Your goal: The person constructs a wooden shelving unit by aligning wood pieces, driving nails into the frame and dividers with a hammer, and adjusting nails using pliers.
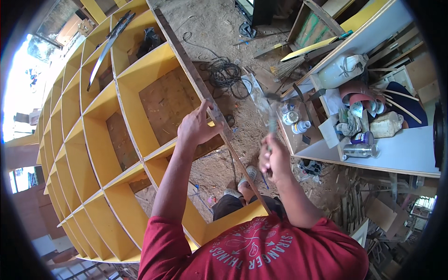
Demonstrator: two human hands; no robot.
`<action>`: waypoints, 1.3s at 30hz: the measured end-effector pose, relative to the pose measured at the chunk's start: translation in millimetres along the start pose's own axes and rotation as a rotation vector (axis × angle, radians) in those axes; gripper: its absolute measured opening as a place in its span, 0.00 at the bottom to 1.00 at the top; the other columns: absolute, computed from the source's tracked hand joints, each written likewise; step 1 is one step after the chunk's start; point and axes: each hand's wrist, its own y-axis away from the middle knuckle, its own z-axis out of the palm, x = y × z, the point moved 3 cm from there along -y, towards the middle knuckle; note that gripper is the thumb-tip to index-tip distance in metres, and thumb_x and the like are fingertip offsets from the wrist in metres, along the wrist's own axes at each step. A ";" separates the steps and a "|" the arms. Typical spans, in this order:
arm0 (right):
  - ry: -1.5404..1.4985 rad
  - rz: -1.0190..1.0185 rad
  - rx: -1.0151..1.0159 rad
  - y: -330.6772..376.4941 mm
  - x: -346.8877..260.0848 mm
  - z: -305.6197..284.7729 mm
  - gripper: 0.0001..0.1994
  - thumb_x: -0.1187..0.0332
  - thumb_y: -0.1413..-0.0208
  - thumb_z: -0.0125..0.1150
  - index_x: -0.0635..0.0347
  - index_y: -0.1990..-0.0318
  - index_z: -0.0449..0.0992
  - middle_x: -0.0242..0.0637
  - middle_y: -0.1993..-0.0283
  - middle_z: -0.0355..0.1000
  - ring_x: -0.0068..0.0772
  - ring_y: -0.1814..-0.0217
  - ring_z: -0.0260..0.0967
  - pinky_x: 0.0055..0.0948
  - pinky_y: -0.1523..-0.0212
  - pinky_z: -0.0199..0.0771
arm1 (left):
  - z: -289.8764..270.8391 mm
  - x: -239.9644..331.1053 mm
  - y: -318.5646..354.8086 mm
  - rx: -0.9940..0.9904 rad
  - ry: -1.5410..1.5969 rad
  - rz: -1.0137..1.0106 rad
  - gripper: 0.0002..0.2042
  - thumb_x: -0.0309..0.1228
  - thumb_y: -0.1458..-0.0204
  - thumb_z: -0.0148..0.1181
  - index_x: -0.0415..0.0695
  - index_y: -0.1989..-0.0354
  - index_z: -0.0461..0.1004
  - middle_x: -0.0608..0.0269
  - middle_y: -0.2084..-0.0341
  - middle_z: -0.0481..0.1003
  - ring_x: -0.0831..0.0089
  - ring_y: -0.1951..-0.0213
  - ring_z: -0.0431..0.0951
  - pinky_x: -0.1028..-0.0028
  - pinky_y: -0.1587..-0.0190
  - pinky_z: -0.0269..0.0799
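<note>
The crimson T-shirt lies nearest the camera and hides part of the wearer's dark shorts. The hammer is motion-blurred; its head outline cannot be made out clearly. Far cells of the yellow gridded framework run into glare at left. Undersides of the left fingers are concealed; whether they pinch a nail cannot be determined. The brown wooden edge strip runs along the framework's right side, directly beneath the left hand; the hammer projects beyond the right fist, clear of the strip. Left hand: forefinger extended onto the strip, thumb spread apart from it. Right hand: fingers curled together, clamped around the hammer handle.
</note>
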 end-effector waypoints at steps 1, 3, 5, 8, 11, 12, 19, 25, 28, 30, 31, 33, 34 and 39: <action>-0.049 -0.129 0.147 -3.5 -1.6 -1.6 0.17 0.49 0.25 0.49 0.51 0.62 0.67 0.20 0.80 0.60 0.16 0.88 0.56 0.25 0.90 0.59 | 0.9 1.7 -0.9 0.005 0.010 0.010 0.31 0.52 0.54 0.70 0.56 0.44 0.67 0.49 0.57 0.83 0.45 0.52 0.83 0.49 0.53 0.78; 0.020 -0.071 0.154 -3.1 22.9 -1.8 0.15 0.52 0.25 0.49 0.51 0.59 0.69 0.22 0.80 0.60 0.16 0.88 0.55 0.25 0.89 0.62 | 0.3 1.6 0.0 0.011 0.020 0.017 0.31 0.53 0.54 0.70 0.56 0.44 0.67 0.49 0.57 0.83 0.45 0.52 0.83 0.49 0.53 0.78; 0.410 0.313 -0.184 20.6 23.4 27.4 0.15 0.51 0.25 0.50 0.52 0.59 0.70 0.21 0.79 0.60 0.17 0.87 0.55 0.25 0.88 0.62 | 1.7 -4.6 1.2 -0.014 0.050 -0.004 0.28 0.47 0.55 0.71 0.54 0.46 0.68 0.47 0.57 0.82 0.43 0.51 0.83 0.51 0.53 0.77; 0.368 0.264 -0.205 12.4 13.1 14.6 0.15 0.52 0.26 0.52 0.53 0.58 0.71 0.22 0.79 0.60 0.18 0.87 0.55 0.25 0.88 0.61 | -1.7 0.8 2.6 0.011 0.044 0.017 0.28 0.46 0.55 0.71 0.54 0.46 0.68 0.48 0.58 0.83 0.43 0.52 0.83 0.50 0.54 0.76; -0.029 0.023 0.065 0.1 15.4 -9.9 0.15 0.52 0.26 0.53 0.54 0.58 0.71 0.23 0.79 0.60 0.19 0.87 0.57 0.25 0.88 0.61 | -3.1 6.1 1.1 -0.008 0.051 0.008 0.29 0.46 0.56 0.71 0.54 0.46 0.67 0.49 0.58 0.82 0.44 0.52 0.83 0.50 0.54 0.76; 0.132 -0.054 0.051 -3.3 20.4 -3.7 0.15 0.52 0.27 0.53 0.54 0.59 0.70 0.23 0.79 0.61 0.20 0.87 0.57 0.25 0.88 0.61 | -1.8 5.1 0.5 -0.011 0.050 0.012 0.29 0.46 0.56 0.71 0.54 0.46 0.67 0.49 0.58 0.82 0.44 0.52 0.83 0.50 0.54 0.76; 0.234 0.059 -0.061 0.2 9.0 1.5 0.15 0.54 0.26 0.52 0.56 0.60 0.70 0.23 0.80 0.60 0.19 0.88 0.57 0.26 0.90 0.60 | -1.8 1.0 4.4 0.031 0.067 0.050 0.33 0.49 0.55 0.72 0.54 0.42 0.67 0.47 0.59 0.82 0.44 0.53 0.83 0.51 0.53 0.78; 0.395 0.305 -0.228 22.6 19.9 21.1 0.15 0.54 0.24 0.49 0.57 0.58 0.71 0.23 0.80 0.60 0.16 0.89 0.55 0.24 0.91 0.59 | 3.0 -19.1 5.0 0.200 0.334 0.097 0.34 0.45 0.58 0.73 0.50 0.40 0.67 0.46 0.59 0.83 0.43 0.53 0.83 0.52 0.52 0.78; 0.147 0.116 -0.125 10.5 2.5 0.4 0.19 0.50 0.25 0.49 0.57 0.59 0.69 0.23 0.80 0.61 0.16 0.89 0.54 0.26 0.90 0.64 | 2.9 -35.0 4.5 0.269 0.402 0.237 0.29 0.39 0.59 0.72 0.45 0.46 0.72 0.46 0.60 0.82 0.45 0.54 0.83 0.55 0.52 0.78; 0.165 0.030 0.014 -1.6 18.1 -1.4 0.20 0.47 0.27 0.52 0.56 0.60 0.69 0.23 0.80 0.60 0.17 0.89 0.55 0.25 0.91 0.63 | 6.5 -28.2 1.6 0.213 0.173 0.248 0.17 0.31 0.59 0.69 0.39 0.60 0.77 0.47 0.63 0.82 0.49 0.59 0.83 0.59 0.55 0.77; 0.187 -0.054 0.145 -7.1 20.2 -4.1 0.21 0.44 0.28 0.54 0.54 0.61 0.69 0.23 0.80 0.60 0.18 0.89 0.56 0.25 0.92 0.63 | 5.2 -30.0 0.6 0.215 0.174 0.250 0.17 0.31 0.59 0.69 0.39 0.60 0.77 0.47 0.63 0.82 0.49 0.59 0.83 0.59 0.55 0.77; 0.602 0.118 -0.193 0.3 37.8 5.7 0.21 0.44 0.28 0.53 0.54 0.61 0.70 0.24 0.81 0.62 0.21 0.88 0.58 0.24 0.89 0.64 | 2.7 -39.1 3.0 0.156 0.274 0.272 0.11 0.28 0.57 0.70 0.38 0.66 0.78 0.54 0.72 0.80 0.66 0.70 0.80 0.67 0.64 0.74; 0.548 0.161 -0.232 2.8 34.7 6.4 0.20 0.45 0.27 0.52 0.54 0.60 0.70 0.23 0.81 0.61 0.20 0.88 0.58 0.24 0.89 0.65 | 1.5 -40.1 4.8 0.173 0.324 0.275 0.10 0.28 0.56 0.70 0.37 0.67 0.79 0.55 0.75 0.79 0.69 0.75 0.76 0.69 0.69 0.70; 0.064 -0.023 0.005 -8.1 0.6 -6.0 0.18 0.50 0.26 0.51 0.55 0.61 0.69 0.19 0.81 0.60 0.16 0.88 0.56 0.24 0.89 0.64 | 2.7 -44.3 -2.9 0.193 0.355 0.310 0.11 0.29 0.54 0.72 0.36 0.65 0.80 0.53 0.73 0.80 0.70 0.74 0.77 0.68 0.68 0.71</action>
